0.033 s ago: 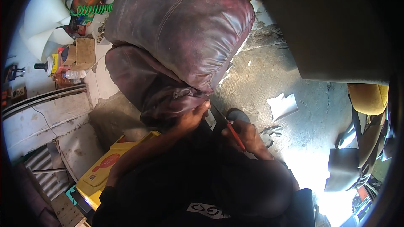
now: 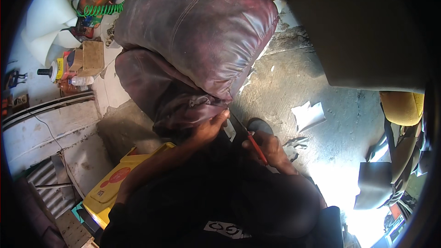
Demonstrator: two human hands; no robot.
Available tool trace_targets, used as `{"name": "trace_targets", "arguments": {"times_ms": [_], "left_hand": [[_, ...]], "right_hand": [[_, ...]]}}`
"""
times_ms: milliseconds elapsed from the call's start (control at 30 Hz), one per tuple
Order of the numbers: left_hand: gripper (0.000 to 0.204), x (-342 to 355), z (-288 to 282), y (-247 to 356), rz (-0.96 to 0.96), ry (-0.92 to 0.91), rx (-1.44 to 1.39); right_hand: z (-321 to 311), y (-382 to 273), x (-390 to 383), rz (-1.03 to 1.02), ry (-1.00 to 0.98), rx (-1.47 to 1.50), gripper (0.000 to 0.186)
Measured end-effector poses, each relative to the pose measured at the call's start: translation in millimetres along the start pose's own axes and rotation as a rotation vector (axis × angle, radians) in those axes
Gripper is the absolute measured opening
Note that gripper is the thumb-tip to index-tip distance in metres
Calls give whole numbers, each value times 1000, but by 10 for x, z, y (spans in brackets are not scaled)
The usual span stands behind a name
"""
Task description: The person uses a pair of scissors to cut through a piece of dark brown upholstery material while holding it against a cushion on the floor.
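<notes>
A maroon, crinkled leather cushioned piece (image 2: 193,32) fills the upper middle of the head view, its lower folds gathered toward me. My left hand (image 2: 211,126) has its fingers closed on the lower edge of that leather. Just right of it, my right hand (image 2: 268,149) grips a red-handled screwdriver-like tool (image 2: 256,147), whose thin shaft points up-left toward the leather beside my left fingertips. The exact tip is too small to make out. A grey shoe (image 2: 257,124) shows behind my right hand.
A yellow container (image 2: 105,188) lies at lower left, below a pale ledge (image 2: 46,124). Tools, boxes (image 2: 92,57), white foam sheets (image 2: 46,14) and a green coiled hose (image 2: 101,10) crowd upper left. Paper scraps (image 2: 308,115) lie on concrete at right, beside upholstered pieces (image 2: 399,108) and a dark panel (image 2: 367,32).
</notes>
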State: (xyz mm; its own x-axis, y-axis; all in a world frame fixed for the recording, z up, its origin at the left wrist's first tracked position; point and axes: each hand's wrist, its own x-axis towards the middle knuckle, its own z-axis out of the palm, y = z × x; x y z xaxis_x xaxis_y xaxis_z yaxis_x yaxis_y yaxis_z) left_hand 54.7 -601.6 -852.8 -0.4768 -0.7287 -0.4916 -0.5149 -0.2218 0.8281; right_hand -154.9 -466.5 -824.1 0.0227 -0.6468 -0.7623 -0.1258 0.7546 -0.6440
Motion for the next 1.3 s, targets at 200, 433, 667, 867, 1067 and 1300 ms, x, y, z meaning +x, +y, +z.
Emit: {"name": "trace_targets", "arguments": {"times_ms": [200, 433, 667, 867, 1067, 1300], "left_hand": [[33, -24, 12, 94, -51, 1, 18], [42, -73, -6, 206, -72, -20, -217], [39, -66, -8, 243, 3, -50, -164], [37, -39, 12, 124, -41, -25, -71], [37, -67, -189, 301, -277, -107, -96], [38, -87, -346, 267, -241, -109, -194]], "right_hand": [[156, 168, 44, -191, 108, -65, 49], [477, 696, 236, -325, 56, -26, 52], [285, 270, 114, -76, 37, -193, 51], [240, 63, 124, 73, 0, -217, 51], [353, 394, 203, -94, 130, -293, 43], [271, 668, 120, -422, 225, -512, 33]]}}
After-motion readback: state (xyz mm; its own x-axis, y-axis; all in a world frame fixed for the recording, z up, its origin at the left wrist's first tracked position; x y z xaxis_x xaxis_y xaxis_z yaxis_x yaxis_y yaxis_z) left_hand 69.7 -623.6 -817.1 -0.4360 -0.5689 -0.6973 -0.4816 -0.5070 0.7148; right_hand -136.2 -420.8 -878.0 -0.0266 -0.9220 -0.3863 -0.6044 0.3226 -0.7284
